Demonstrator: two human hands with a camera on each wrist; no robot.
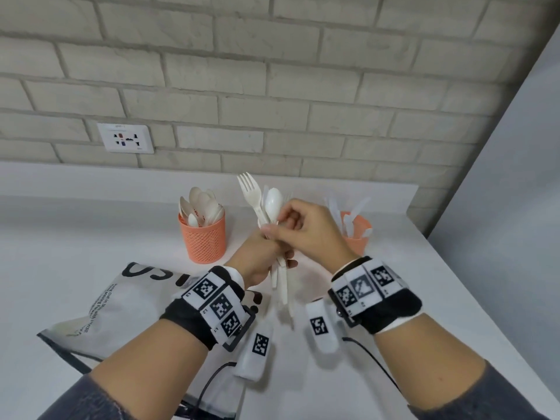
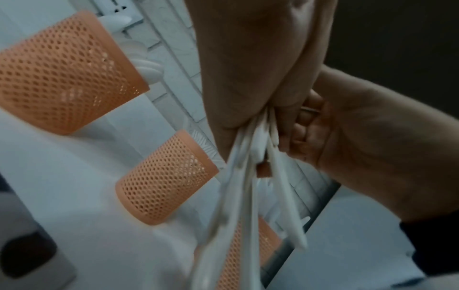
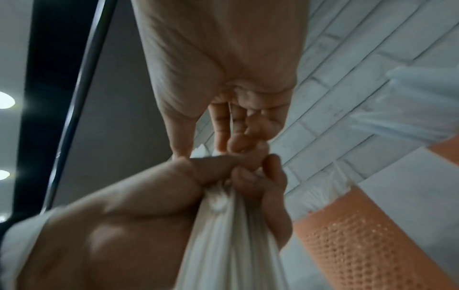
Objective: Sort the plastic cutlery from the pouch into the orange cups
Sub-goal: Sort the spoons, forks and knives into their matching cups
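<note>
Fingers [image 1: 266, 230] of both hands clamped on cutlery bundle [image 1: 281, 277]; white counter [image 1: 91, 237], brick wall [image 1: 272, 86]

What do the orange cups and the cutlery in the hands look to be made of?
Orange cup: seemingly moulded plastic, matte; its wall is a regular mesh of small holes under a solid rim. The cutlery bundle, gripped by the left hand and pinched by the right hand: white to cream plastic, thin, with a slight sheen on the spoon bowl.

pale brick wall [image 1: 272, 71] w/ a socket plate [image 1: 125, 137], white counter [image 1: 75, 237] below, grey side wall [image 1: 515, 177] at right.
</note>
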